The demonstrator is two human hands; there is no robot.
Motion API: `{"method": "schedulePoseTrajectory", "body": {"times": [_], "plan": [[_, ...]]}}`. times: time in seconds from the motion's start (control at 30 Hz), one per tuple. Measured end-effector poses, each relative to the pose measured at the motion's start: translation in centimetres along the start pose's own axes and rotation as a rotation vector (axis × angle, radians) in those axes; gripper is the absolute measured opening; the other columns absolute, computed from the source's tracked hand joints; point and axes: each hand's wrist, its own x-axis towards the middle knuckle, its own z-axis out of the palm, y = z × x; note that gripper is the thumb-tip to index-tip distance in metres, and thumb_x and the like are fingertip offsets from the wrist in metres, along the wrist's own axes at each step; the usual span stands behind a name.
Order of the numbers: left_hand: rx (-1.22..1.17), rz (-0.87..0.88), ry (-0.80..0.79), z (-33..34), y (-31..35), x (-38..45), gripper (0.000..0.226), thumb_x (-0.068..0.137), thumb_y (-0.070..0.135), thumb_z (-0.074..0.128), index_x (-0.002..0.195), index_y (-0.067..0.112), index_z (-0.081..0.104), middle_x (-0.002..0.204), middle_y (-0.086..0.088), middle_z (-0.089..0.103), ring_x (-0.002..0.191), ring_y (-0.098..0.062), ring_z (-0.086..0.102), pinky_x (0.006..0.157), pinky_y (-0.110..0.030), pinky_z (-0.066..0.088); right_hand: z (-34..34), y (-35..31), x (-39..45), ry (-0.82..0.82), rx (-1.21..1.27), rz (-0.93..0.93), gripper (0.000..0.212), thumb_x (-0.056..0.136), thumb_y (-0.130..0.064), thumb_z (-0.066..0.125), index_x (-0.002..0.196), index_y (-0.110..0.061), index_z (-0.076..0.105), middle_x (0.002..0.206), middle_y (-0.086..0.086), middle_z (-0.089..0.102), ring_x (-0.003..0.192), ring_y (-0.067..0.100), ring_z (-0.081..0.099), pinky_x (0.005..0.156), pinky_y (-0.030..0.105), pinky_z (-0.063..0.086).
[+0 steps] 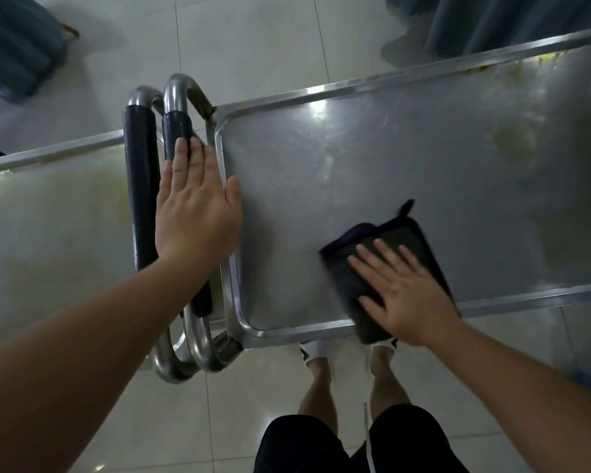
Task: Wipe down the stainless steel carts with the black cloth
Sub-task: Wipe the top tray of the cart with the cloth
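Observation:
Two stainless steel carts stand end to end. The right cart [372, 158] has a rimmed flat top with yellowish stains toward its far right. The left cart [58, 213] shows a shiny stained top. Their handles [176, 107], steel tubes with black grip sleeves, meet between them. The folded black cloth [403, 240] lies on the right cart near its front rim. My right hand [406, 291] presses flat on the cloth with fingers spread. With straight fingers, my left hand [195, 203] rests on the right cart's handle and left rim.
Pale floor tiles [246, 42] surround the carts. Blue-green fabric hangs at the top left [17, 46] and top right [502, 22]. My legs and white shoes [316, 353] stand just in front of the right cart's front rim.

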Motion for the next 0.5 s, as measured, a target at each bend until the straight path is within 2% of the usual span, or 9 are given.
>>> {"method": "schedulePoseTrajectory", "body": {"times": [0.1,0.17,0.23,0.3,0.4,0.5], "plan": [[-0.032,-0.004,0.002,-0.2,-0.1,-0.1,0.074,0.110,0.057,0.005,0.170,0.014,0.005,0.179,0.000,-0.004,0.161,-0.009,-0.019,0.131,-0.035,-0.010,-1.7,8.2,-1.4,0.014,0.024,0.329,0.074,0.101,-0.060,0.024,0.165,-0.024,0.022,0.172,0.002,0.021,0.159,0.028,0.015,0.126,0.054,0.016],[-0.059,-0.015,0.005,-0.2,0.0,-0.1,0.073,0.111,0.056,0.007,0.170,0.014,0.006,0.179,0.001,-0.003,0.161,-0.007,-0.018,0.130,-0.034,-0.011,-2.3,11.0,-1.1,0.032,0.082,0.551,0.075,0.101,-0.060,0.022,0.166,-0.022,0.018,0.173,0.004,0.017,0.159,0.031,0.013,0.127,0.056,0.013],[-0.098,-0.025,0.010,-0.3,-0.1,0.0,0.071,0.111,0.055,0.010,0.170,0.016,0.007,0.179,0.003,-0.001,0.161,-0.006,-0.016,0.130,-0.033,-0.010,-2.3,10.3,0.8,0.075,0.118,0.732,0.076,0.101,-0.060,0.020,0.166,-0.021,0.014,0.174,0.005,0.013,0.159,0.033,0.009,0.127,0.058,0.011],[-0.133,-0.035,0.015,-0.3,-0.2,0.1,0.070,0.111,0.054,0.011,0.171,0.017,0.010,0.179,0.004,0.001,0.161,-0.004,-0.015,0.131,-0.033,-0.009,-2.0,6.6,3.6,0.137,0.154,0.865,0.076,0.101,-0.058,0.023,0.165,-0.017,0.014,0.173,0.007,0.013,0.158,0.036,0.010,0.125,0.060,0.013],[-0.150,-0.039,0.021,-0.1,-0.4,0.4,0.069,0.111,0.053,0.011,0.171,0.018,0.011,0.179,0.006,0.002,0.160,-0.002,-0.014,0.131,-0.033,-0.008,-1.4,-1.5,7.9,0.182,0.171,0.816,0.077,0.100,-0.053,0.032,0.165,-0.014,0.019,0.172,0.011,0.018,0.158,0.038,0.013,0.125,0.061,0.015],[-0.151,-0.043,0.028,0.0,-0.4,0.3,0.069,0.111,0.053,0.011,0.170,0.018,0.011,0.179,0.006,0.002,0.160,-0.002,-0.014,0.129,-0.031,-0.009,-0.3,-10.9,11.3,0.173,0.170,0.541,0.076,0.101,-0.053,0.034,0.165,-0.014,0.020,0.173,0.010,0.015,0.159,0.035,0.008,0.126,0.058,0.008]]}}
